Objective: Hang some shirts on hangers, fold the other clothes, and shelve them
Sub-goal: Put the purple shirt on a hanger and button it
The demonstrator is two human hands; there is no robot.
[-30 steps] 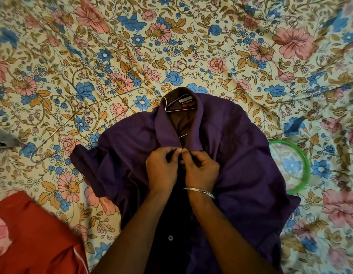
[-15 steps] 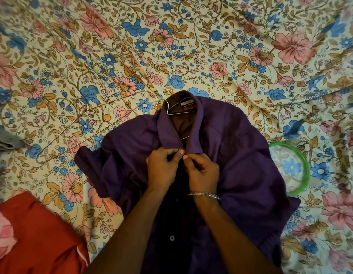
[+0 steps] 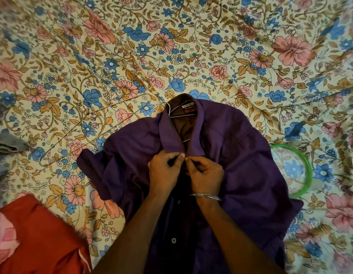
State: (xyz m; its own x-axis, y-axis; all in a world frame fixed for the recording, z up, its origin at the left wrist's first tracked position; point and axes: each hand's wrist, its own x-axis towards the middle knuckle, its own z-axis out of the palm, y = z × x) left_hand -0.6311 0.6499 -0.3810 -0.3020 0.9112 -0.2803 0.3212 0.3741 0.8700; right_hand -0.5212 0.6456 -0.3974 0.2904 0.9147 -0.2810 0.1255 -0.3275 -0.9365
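A purple shirt [image 3: 240, 155] lies front-up on the floral bedsheet, collar pointing away from me. A thin metal hanger [image 3: 172, 114] sits inside it, its wire showing at the open neck near the label. My left hand [image 3: 163, 173] and my right hand [image 3: 206, 175] meet just below the collar, each pinching one edge of the shirt's front placket at the top button. A bangle circles my right wrist. Lower buttons show along the placket between my forearms.
A second wire hanger [image 3: 88, 123] lies bare on the sheet to the left. A green plastic ring [image 3: 304, 167] rests at the right, partly under the shirt. Red cloth [image 3: 39, 240] fills the bottom left corner, and grey fabric [image 3: 7, 145] pokes in at the left edge.
My hands have stayed together at the top of the placket, with the fingers shifting slightly. The view has drifted a little; the shirt has not moved.
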